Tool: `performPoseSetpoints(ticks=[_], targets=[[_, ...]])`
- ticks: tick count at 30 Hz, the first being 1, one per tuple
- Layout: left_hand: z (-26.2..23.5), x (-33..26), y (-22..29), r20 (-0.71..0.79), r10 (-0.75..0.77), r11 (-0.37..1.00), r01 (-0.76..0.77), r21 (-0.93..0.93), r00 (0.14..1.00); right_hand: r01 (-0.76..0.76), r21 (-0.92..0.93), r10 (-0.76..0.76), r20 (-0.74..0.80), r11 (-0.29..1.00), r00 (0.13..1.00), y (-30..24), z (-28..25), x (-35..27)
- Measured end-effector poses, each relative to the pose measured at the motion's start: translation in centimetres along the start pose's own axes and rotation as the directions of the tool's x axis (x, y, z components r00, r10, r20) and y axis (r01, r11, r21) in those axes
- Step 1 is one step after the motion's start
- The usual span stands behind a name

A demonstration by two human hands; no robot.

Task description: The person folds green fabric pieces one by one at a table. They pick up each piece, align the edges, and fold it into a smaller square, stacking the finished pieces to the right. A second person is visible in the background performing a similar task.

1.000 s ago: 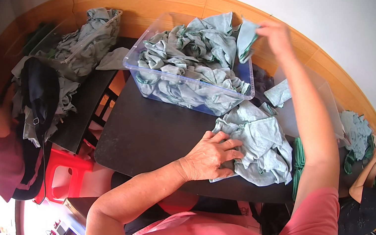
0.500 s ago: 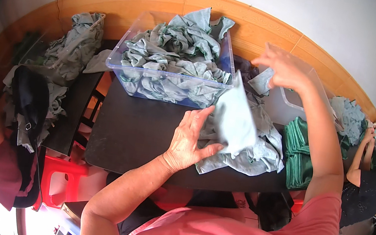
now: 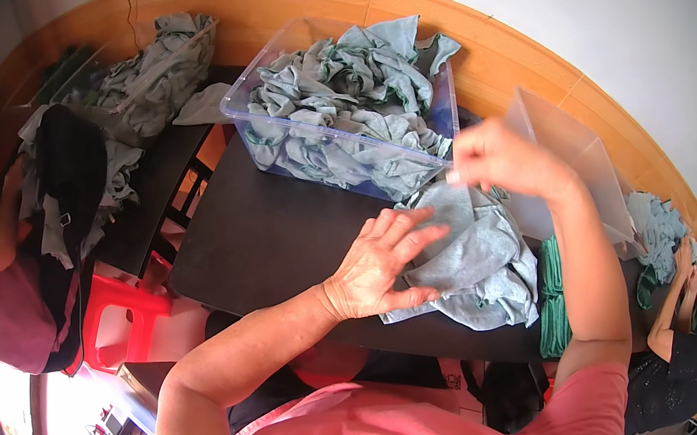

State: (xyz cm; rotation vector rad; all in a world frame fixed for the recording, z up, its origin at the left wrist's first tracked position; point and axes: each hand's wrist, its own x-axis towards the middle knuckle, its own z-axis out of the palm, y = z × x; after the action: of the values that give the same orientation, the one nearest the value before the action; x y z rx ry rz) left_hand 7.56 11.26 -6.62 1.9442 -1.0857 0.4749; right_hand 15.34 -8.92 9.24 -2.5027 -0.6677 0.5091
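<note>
Your left hand [image 3: 377, 265] spreads wide at the grey cloths' [image 3: 490, 261] left edge; your right hand [image 3: 512, 160] curls beyond them, grip unclear.

Holding spread left hand [image 3: 382, 265] at grey cloths [image 3: 492, 275] in front of bin [image 3: 240, 116], right hand [image 3: 504, 156] at bin's right; farther right, showing 1 green stack [image 3: 554, 300].

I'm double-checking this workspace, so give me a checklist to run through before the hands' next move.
1. Left hand free: ok, fingers spread, gripping nothing.
2. Right hand holding securely: cannot tell, its fingers are blurred.
3. Rectangular, blue-tinted clear plastic bin upright on the dark, round-cornered table: ok.
4. Pale grey-green fabric cloths by the left hand lying flat: not ok, rumpled.
5. Dark green fabric stack resting on the table, right of those cloths: ok.
</note>
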Motion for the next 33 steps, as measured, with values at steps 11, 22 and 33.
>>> performPoseSetpoints(ticks=[11, 22, 33], targets=[[1.0, -0.5, -0.8, 0.181, -0.049, 0.998, 0.040, 0.048, 0.982, 0.099, -0.268, -0.172, -0.263, 0.958, 0.949, 1.7, 2.3, 15.2], [1.0, -0.7, -0.8, 0.153, -0.049, 0.997, 0.040, 0.066, 0.987, 0.309, -0.069, -0.254, -0.749, 0.949, 0.611, -0.1, -2.3, 6.0], [1.2, -0.7, -1.5, 0.065, -0.087, 0.991, 0.093, -0.094, 0.994, 0.427, 0.072, -0.202, -0.803, 0.901, 0.560, 0.0, -4.4, 12.4]])
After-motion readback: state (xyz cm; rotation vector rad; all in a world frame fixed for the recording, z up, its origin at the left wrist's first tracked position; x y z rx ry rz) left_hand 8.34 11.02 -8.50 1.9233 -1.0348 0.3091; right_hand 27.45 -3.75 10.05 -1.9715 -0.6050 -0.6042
